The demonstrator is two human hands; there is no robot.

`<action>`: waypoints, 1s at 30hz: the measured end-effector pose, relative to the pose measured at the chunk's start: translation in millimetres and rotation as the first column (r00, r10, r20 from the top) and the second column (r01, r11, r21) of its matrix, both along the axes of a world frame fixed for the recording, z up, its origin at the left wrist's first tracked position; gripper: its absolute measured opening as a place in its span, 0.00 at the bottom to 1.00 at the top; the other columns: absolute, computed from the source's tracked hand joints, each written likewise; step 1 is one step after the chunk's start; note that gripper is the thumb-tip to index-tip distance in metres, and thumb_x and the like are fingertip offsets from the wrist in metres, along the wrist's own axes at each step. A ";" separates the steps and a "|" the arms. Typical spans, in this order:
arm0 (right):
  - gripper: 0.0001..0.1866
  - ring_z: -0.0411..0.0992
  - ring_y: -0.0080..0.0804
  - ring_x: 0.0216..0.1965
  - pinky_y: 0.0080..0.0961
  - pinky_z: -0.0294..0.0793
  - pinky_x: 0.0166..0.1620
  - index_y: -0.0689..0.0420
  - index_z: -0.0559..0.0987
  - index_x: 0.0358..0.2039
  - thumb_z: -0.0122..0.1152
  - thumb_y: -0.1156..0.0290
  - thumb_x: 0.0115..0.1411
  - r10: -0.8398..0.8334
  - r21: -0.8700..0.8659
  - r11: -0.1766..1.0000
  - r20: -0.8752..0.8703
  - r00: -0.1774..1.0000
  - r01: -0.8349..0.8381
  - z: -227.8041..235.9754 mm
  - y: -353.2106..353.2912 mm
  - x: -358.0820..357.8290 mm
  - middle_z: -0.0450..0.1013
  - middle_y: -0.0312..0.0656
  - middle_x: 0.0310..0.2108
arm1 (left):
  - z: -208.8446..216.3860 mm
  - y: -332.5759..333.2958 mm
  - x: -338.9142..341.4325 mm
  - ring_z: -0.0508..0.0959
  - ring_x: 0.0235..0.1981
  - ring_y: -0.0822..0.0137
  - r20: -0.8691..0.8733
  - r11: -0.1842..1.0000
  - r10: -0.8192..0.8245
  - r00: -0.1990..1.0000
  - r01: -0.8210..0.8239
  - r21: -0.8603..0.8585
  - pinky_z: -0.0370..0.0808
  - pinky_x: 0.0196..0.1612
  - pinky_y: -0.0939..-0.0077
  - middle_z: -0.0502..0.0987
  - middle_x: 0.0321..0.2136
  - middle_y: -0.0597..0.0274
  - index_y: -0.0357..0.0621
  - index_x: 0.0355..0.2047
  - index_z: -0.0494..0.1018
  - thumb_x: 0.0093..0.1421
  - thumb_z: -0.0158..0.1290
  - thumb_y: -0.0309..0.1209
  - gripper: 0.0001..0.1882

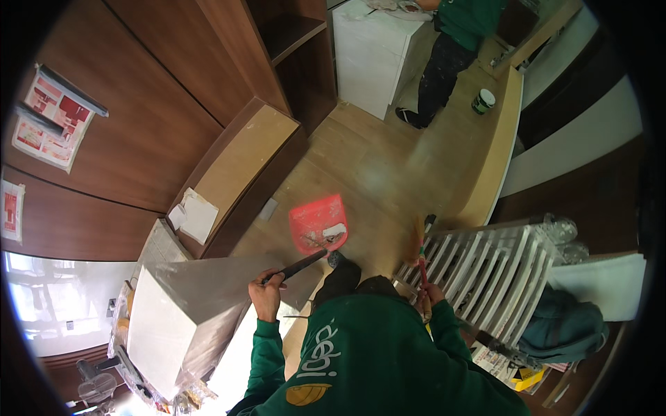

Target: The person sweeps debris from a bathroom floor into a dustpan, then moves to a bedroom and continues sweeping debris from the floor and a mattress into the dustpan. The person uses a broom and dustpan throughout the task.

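My left hand grips the black handle of a red dustpan, which rests on the wooden floor ahead of my foot with bits of debris in it. My right hand is closed around the thin red handle of a small broom, whose straw-coloured bristles point up beside the folded white ladder. Both sleeves are green. My dark shoe stands just behind the dustpan.
A folded white ladder lies to my right. A large grey box is at my left, and a brown cabinet beyond it. Another person in green stands by a white cabinet, near a small paint tub.
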State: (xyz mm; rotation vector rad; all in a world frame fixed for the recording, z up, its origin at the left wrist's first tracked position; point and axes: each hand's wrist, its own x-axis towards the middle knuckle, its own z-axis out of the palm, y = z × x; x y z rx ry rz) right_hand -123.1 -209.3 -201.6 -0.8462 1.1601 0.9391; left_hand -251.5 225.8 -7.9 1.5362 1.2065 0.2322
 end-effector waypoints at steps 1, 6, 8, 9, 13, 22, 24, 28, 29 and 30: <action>0.05 0.60 0.23 0.10 0.23 0.66 0.13 0.56 0.63 0.26 0.46 0.73 0.58 0.018 0.044 0.999 0.041 0.999 -0.020 -0.1 5.9 11.7 0.60 0.32 0.12 | -7.4 11.8 8.8 0.77 0.20 0.67 0.027 0.999 -0.041 0.999 0.040 0.032 0.71 0.26 0.80 0.77 0.19 0.52 0.27 0.33 0.76 0.49 0.54 0.28 0.15; 0.05 0.61 0.25 0.11 0.24 0.68 0.14 0.57 0.64 0.26 0.50 0.74 0.56 0.300 -0.070 0.952 0.013 0.954 -0.298 15.4 37.0 70.8 0.61 0.35 0.13 | -43.3 38.0 11.5 0.77 0.20 0.67 -0.060 0.997 0.002 0.998 0.002 0.075 0.72 0.27 0.77 0.77 0.19 0.52 0.30 0.33 0.77 0.46 0.56 0.29 0.15; 0.05 0.62 0.26 0.11 0.25 0.67 0.13 0.59 0.67 0.30 0.53 0.75 0.54 0.547 -0.238 0.825 0.116 0.829 -0.512 24.3 67.4 100.3 0.62 0.35 0.13 | -54.7 45.9 5.2 0.77 0.23 0.64 -0.137 0.996 0.025 0.990 -0.013 0.086 0.73 0.31 0.74 0.77 0.21 0.50 0.34 0.34 0.78 0.45 0.57 0.30 0.16; 0.07 0.62 0.26 0.11 0.26 0.67 0.13 0.61 0.68 0.32 0.54 0.75 0.52 0.662 -0.329 0.734 0.150 0.734 -0.594 29.2 83.9 114.3 0.63 0.35 0.13 | -60.3 49.0 1.9 0.78 0.24 0.63 -0.168 0.994 0.029 0.985 -0.011 0.110 0.73 0.32 0.73 0.78 0.22 0.50 0.35 0.35 0.78 0.45 0.57 0.31 0.16; 0.12 0.65 0.27 0.13 0.27 0.68 0.15 0.62 0.71 0.38 0.55 0.78 0.51 0.834 -0.366 0.552 0.229 0.502 -0.749 37.6 157.6 178.1 0.65 0.38 0.17 | -78.6 49.4 -6.6 0.78 0.30 0.58 -0.262 0.987 0.058 0.963 -0.017 0.157 0.73 0.38 0.70 0.78 0.27 0.50 0.40 0.36 0.78 0.44 0.58 0.33 0.17; 0.11 0.66 0.26 0.14 0.27 0.67 0.17 0.58 0.69 0.40 0.55 0.69 0.58 0.953 -0.263 -0.117 0.242 -0.183 -0.958 -9.0 338.5 310.3 0.65 0.37 0.17 | -88.0 20.2 33.4 0.79 0.30 0.53 -0.415 0.966 0.259 0.872 -0.235 0.108 0.74 0.38 0.67 0.78 0.27 0.45 0.42 0.37 0.78 0.44 0.56 0.35 0.18; 0.10 0.65 0.25 0.13 0.27 0.67 0.16 0.57 0.70 0.40 0.55 0.69 0.58 0.886 -0.263 -0.277 0.301 -0.351 -0.924 -23.2 389.2 328.0 0.64 0.36 0.16 | -88.8 6.9 48.2 0.80 0.31 0.54 -0.418 0.951 0.307 0.855 -0.283 0.120 0.74 0.38 0.67 0.79 0.27 0.45 0.41 0.37 0.78 0.44 0.55 0.35 0.19; 0.12 0.65 0.24 0.12 0.26 0.66 0.15 0.57 0.70 0.41 0.54 0.69 0.57 0.755 -0.292 -0.474 0.350 -0.554 -0.831 -46.8 497.4 325.3 0.64 0.35 0.14 | -88.3 -18.9 69.4 0.78 0.27 0.62 -0.466 0.896 0.395 0.792 -0.444 0.007 0.74 0.36 0.72 0.78 0.23 0.49 0.39 0.39 0.77 0.45 0.56 0.34 0.20; 0.13 0.66 0.25 0.12 0.26 0.66 0.15 0.58 0.71 0.41 0.55 0.68 0.56 0.696 -0.325 -0.526 0.367 -0.618 -0.786 -53.5 522.6 317.2 0.65 0.37 0.14 | -88.8 -23.3 76.5 0.77 0.26 0.65 -0.502 0.874 0.411 0.761 -0.485 -0.018 0.73 0.35 0.73 0.77 0.23 0.52 0.39 0.38 0.77 0.46 0.56 0.33 0.19; 0.13 0.67 0.29 0.12 0.28 0.68 0.16 0.59 0.72 0.41 0.55 0.69 0.55 0.604 -0.385 -0.583 0.385 -0.698 -0.716 -62.0 547.9 304.1 0.67 0.40 0.15 | -88.7 -28.0 82.9 0.77 0.27 0.66 -0.488 0.845 0.451 0.747 -0.533 -0.037 0.73 0.35 0.74 0.78 0.23 0.52 0.39 0.39 0.77 0.46 0.56 0.32 0.18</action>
